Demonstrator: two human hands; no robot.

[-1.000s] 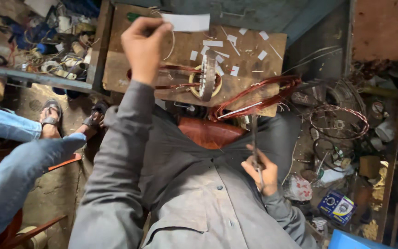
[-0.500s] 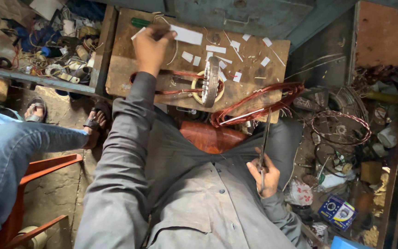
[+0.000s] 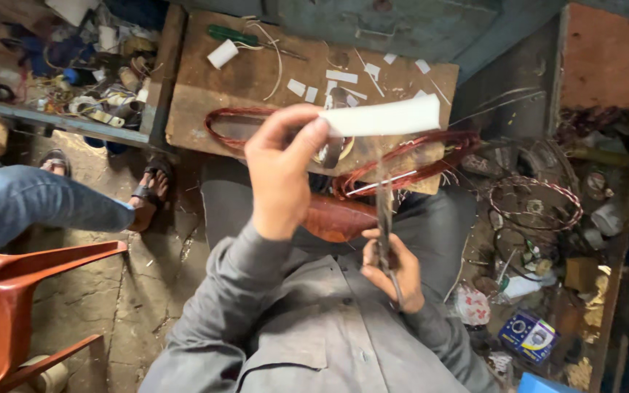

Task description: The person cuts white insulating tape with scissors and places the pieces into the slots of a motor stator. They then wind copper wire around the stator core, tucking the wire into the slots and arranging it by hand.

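My left hand is raised over my lap and pinches one end of a long white paper strip, which sticks out to the right. Lower down, my right hand grips a pair of dark scissors whose blades point up toward the strip. Behind the strip, coils of copper wire and a stator lie on a wooden board. Small cut pieces of white paper are scattered over the board.
A green-handled screwdriver and a white roll lie at the board's far end. Another person's jeans-clad leg and sandaled foot are at the left, beside a red plastic chair. Wire coils and a blue box clutter the floor at right.
My left hand has drawn back from the far end of the board toward me, bringing the white strip with it. The right hand and scissors have risen slightly.
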